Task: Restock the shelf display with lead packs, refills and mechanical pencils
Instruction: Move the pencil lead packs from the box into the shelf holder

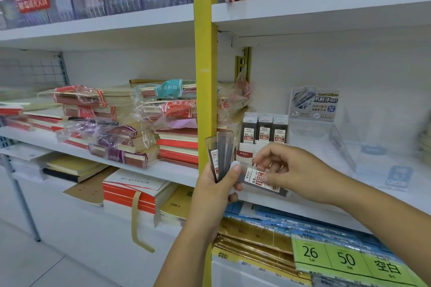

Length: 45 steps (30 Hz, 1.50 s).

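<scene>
My left hand (215, 184) grips a fan of slim dark lead packs (221, 151) that stand upright in front of the yellow post. My right hand (289, 168) pinches one lead pack (263, 183) lying sideways, its white and red label facing me, just beside the left thumb. Behind the hands, a white display box (245, 154) on the shelf holds three rows of upright lead packs (264, 129). To its right stands a clear acrylic display stand (335, 144) with a printed header card (313, 105).
A yellow upright post (206, 77) divides the shelving. Left of it lie wrapped notebook stacks (130, 128). Below the hands, paper packs and green price tags (342, 258) fill the lower shelf. The white shelf (396, 191) runs to the right.
</scene>
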Each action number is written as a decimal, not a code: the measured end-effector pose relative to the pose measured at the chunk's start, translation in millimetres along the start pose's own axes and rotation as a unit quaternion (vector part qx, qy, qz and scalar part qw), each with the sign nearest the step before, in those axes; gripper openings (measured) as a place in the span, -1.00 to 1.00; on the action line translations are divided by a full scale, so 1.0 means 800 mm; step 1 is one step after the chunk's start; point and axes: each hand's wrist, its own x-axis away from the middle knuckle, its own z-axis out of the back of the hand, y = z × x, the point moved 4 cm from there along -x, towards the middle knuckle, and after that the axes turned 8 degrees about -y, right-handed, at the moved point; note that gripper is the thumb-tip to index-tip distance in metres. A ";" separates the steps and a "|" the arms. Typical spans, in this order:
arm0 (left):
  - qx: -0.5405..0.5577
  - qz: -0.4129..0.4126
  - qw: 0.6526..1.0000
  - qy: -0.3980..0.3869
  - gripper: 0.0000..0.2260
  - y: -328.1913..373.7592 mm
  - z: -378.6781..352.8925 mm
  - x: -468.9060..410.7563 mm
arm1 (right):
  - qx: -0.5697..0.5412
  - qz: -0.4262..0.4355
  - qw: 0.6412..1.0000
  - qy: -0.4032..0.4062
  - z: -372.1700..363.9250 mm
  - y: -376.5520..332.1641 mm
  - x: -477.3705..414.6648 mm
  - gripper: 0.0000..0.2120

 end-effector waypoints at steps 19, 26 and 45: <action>-0.038 0.018 0.999 0.013 -0.83 -0.005 0.022 -0.004 | 0.206 0.049 0.960 0.182 0.038 0.016 -0.122 -0.52; -0.075 0.026 0.997 0.001 -0.83 -0.001 0.028 0.000 | 0.263 0.004 0.946 0.189 0.037 0.024 -0.117 -0.58; -0.077 0.070 0.992 -0.074 -0.70 -0.007 -0.008 0.019 | -0.219 0.014 0.963 0.157 -0.027 0.021 0.011 -0.81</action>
